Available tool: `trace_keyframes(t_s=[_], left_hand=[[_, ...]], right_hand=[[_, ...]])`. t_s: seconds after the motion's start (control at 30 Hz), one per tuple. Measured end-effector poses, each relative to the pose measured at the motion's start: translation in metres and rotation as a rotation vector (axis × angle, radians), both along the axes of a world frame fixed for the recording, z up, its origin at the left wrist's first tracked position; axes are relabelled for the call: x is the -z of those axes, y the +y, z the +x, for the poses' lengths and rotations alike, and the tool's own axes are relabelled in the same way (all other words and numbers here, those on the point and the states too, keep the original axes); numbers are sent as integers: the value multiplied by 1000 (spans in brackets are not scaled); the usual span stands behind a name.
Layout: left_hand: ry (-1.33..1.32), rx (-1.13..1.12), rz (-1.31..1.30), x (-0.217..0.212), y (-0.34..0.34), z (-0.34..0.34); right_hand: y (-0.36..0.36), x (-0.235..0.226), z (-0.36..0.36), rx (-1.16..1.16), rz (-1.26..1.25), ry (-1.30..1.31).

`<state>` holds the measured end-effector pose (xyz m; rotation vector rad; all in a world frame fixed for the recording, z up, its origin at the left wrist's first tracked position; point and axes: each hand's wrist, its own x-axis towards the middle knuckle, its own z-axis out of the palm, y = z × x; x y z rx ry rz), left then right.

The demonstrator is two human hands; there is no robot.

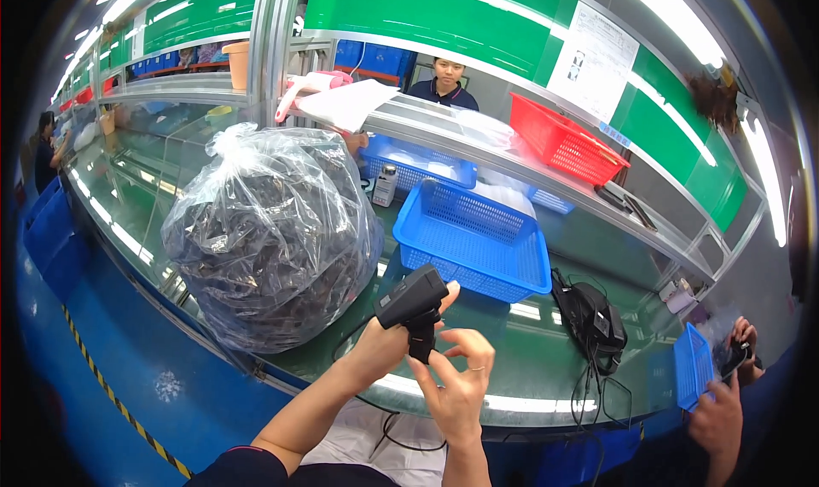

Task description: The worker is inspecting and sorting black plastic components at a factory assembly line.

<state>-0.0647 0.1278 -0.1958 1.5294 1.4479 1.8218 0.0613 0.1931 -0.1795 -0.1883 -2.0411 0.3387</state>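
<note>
Right hand (458, 389) pinches low on the boxy black plastic device (413, 297), left hand (381, 348) behind, grip hidden: keep it steady!

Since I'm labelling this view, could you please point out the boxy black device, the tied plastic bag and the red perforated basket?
Boxy black device (414, 297), head view: its upper casing.
Tied plastic bag (269, 239), head view: its bulging front.
Red perforated basket (585, 157), head view: its side wall.

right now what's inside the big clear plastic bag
Through the clear plastic bag, a bulky mass of dark items shows. Glare and creases hide what they are, and the outer ones cover those deeper inside.
</note>
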Motion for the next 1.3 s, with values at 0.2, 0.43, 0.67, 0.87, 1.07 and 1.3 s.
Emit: trace_keyframes(t_s=[0.2, 0.43, 0.67, 0.87, 1.07, 1.3], left_hand=[[-271, -5, 47, -8, 6, 16], [232, 42, -1, -13, 28, -2], [-824, 415, 471, -15, 38, 7], [-452, 87, 353, -22, 41, -6], [-242, 13, 105, -27, 49, -6], [161, -210, 156, -46, 44, -7]], right_hand=[[8, 13, -4, -299, -402, 9], [5, 11, -5, -286, -456, -96], [-5, 0, -17, -296, -325, 3], [-11, 2, -13, -311, -379, -26], [-13, 13, -6, -373, -260, -120], [-19, 29, 3, -344, -443, -30]])
